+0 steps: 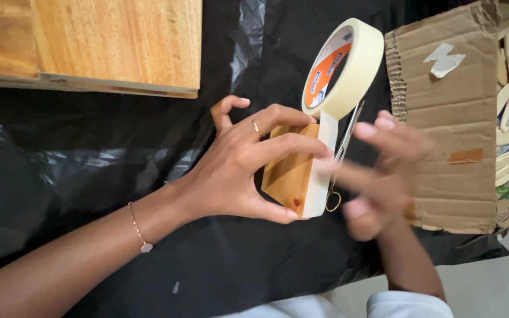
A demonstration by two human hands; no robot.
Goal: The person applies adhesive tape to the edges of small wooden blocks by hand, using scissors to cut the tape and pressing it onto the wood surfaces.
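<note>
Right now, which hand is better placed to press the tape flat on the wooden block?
Probably the right hand: it is free and beside the taped edge, though blurred. The left hand grips the wooden block, and the masking tape roll hangs from the strip on the block's edge.

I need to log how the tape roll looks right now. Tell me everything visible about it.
The tape roll is cream masking tape on a core with an orange and blue inner label. It stands on edge, tilted, above the small wooden block. A strip runs from it down the block's side, under the left hand's fingertips. The blurred right hand is beside the strip.
</note>
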